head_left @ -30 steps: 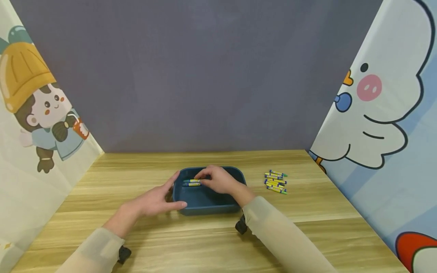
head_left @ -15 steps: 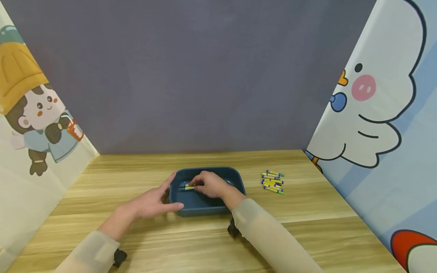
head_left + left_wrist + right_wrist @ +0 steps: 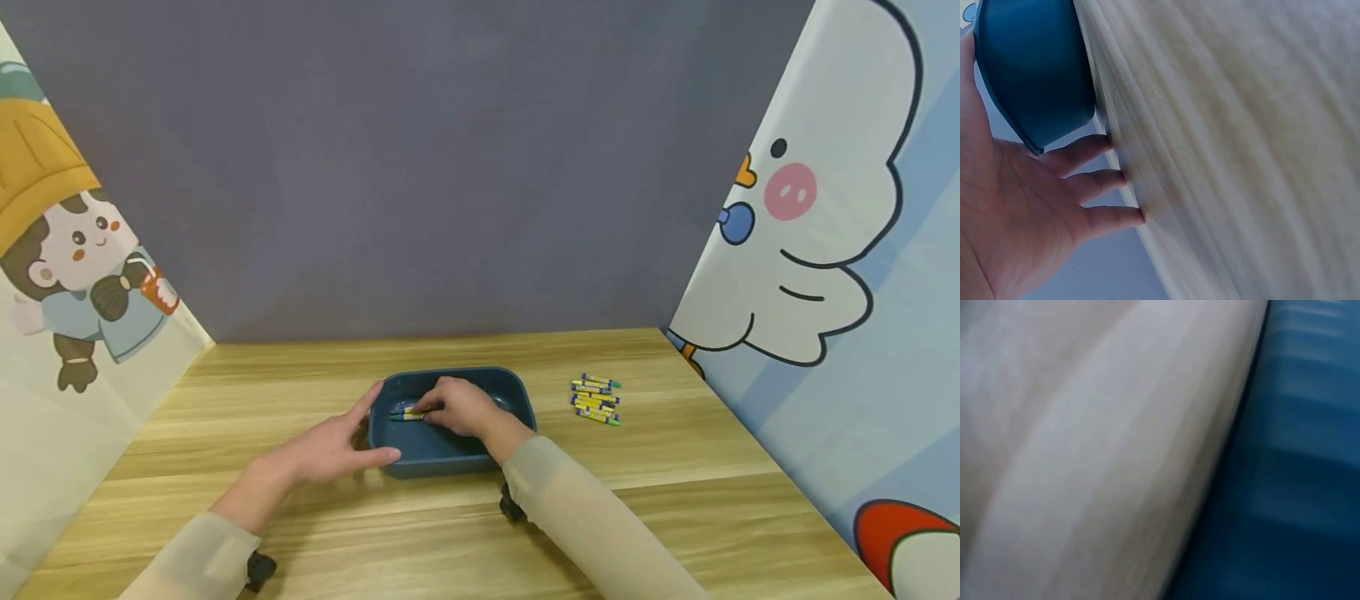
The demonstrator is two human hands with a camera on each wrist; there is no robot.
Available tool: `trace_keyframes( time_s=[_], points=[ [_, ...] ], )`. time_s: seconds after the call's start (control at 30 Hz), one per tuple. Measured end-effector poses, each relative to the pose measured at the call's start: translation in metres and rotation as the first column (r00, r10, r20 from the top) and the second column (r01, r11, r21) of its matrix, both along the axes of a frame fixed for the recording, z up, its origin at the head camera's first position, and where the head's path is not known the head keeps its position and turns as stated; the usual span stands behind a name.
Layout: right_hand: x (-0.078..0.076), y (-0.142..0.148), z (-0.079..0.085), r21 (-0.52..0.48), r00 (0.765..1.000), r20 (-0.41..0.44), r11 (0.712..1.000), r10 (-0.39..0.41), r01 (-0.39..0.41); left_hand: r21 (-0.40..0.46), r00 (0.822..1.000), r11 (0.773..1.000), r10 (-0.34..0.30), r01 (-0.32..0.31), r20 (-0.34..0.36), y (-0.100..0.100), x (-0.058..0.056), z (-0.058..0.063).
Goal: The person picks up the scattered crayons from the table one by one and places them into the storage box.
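Observation:
A dark blue plastic bin (image 3: 450, 468) rests on the wooden table, with a few crayons (image 3: 405, 417) in yellow-and-blue wrappers lying at its left end. Reaching inside it, my right hand (image 3: 465, 408) pinches a crayon between curled fingers and thumb, the crayon partly covered by the fingertips. My left hand (image 3: 330, 450) spreads round the bin's left end, its thumb at the front rim. In the left wrist view, straight fingers (image 3: 1113, 215) reach down to the table beside the bin wall (image 3: 1035, 69). The right wrist view shows only blurred bin wall (image 3: 1291, 487) and table.
Right of the bin, several more crayons (image 3: 596, 400) lie in a loose stack on the wooden table (image 3: 637, 517). A grey panel (image 3: 450, 183) stands along the back edge, and cartoon-printed panels flank the left and right sides.
The right hand and the crayons at its fingertips have shifted toward me inside the bin. The left hand keeps its place at the bin's end, while the whole head view has drifted slightly.

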State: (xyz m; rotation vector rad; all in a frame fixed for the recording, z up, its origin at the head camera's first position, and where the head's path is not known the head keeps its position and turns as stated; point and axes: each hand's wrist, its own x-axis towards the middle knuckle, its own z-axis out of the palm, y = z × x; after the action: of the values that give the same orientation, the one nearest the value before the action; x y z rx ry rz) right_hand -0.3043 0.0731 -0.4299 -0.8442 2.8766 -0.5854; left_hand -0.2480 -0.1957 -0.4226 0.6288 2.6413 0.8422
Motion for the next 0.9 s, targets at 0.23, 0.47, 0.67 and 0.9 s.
trace_keyframes(
  time_s=[0.23,0.47,0.67,0.9],
  points=[
    [0.001,-0.001,-0.002,-0.007,1.0,0.004,1.0,-0.015,0.015,0.001,1.0,1.0,0.003,-0.003,0.012,0.0,0.001,-0.001],
    [-0.002,0.0,0.0,-0.032,1.0,0.004,0.999,-0.01,0.01,-0.005,1.0,1.0,0.005,-0.005,0.01,0.0,0.0,0.0],
    [-0.006,0.001,0.004,-0.133,1.0,0.001,0.991,0.027,-0.027,-0.002,1.0,1.0,0.002,-0.002,0.005,0.0,-0.001,0.0],
    [-0.004,0.011,0.022,-0.271,0.999,0.008,0.962,0.046,-0.042,0.0,1.0,1.0,-0.001,0.001,-0.016,0.0,-0.002,-0.002]
  ],
)
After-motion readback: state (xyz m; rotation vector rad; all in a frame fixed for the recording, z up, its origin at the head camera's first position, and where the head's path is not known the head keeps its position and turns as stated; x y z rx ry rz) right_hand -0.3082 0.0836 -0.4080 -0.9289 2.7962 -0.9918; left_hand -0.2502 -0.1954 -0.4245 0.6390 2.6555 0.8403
